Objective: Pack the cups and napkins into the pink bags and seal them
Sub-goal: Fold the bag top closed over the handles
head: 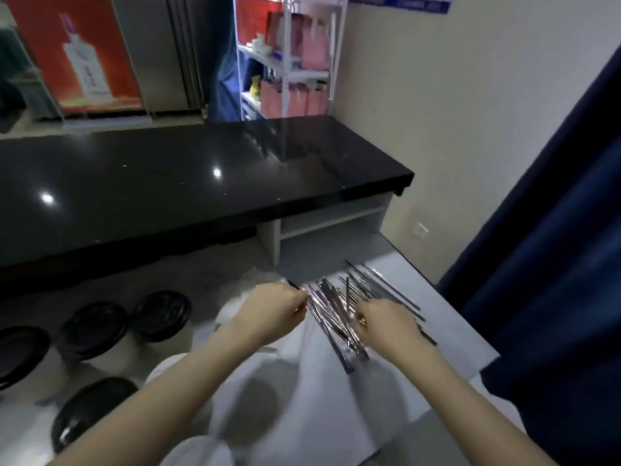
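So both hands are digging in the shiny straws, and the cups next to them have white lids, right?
Not quite. The head view shows both hands, left and right, in the shiny straws, but the cups beside them have black lids, not white.

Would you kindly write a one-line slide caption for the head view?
Both hands, left hand and right hand, sort through wrapped straws on a white counter beside black-lidded cups.

We see a glossy black counter catching two ceiling-light glints, with a white cubby beneath its right end. Beyond it stand a white wire shelf, a red poster and cream wall; a navy curtain hangs right.
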`<state>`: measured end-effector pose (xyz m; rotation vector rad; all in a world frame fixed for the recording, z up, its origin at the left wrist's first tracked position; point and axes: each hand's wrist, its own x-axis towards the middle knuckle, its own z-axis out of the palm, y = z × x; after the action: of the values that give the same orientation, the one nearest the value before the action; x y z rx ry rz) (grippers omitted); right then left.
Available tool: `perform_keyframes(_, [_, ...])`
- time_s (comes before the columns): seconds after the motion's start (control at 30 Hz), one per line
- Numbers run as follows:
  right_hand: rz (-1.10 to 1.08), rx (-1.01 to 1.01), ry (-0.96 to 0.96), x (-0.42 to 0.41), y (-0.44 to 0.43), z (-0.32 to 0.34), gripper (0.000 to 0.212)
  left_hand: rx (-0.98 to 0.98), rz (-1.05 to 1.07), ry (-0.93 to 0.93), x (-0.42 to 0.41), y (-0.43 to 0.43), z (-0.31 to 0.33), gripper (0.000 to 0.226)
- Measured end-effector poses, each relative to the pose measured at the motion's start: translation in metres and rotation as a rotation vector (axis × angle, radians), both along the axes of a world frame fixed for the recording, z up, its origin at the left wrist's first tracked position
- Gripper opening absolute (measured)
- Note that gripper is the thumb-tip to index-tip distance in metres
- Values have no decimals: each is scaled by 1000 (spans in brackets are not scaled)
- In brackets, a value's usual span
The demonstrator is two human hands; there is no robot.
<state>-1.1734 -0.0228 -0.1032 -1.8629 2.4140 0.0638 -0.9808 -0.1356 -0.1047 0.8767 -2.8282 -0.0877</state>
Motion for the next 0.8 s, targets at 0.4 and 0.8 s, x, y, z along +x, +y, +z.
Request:
perform_keyframes(0.4, [-44,54,-115,-52,-7,-84,58,71,-59,-207,-107,-12,-89,53])
perform_keyframes(0.8, [-47,-164,-171,-76,-2,-67,24,-30,1,-53,-115,-22,-65,17])
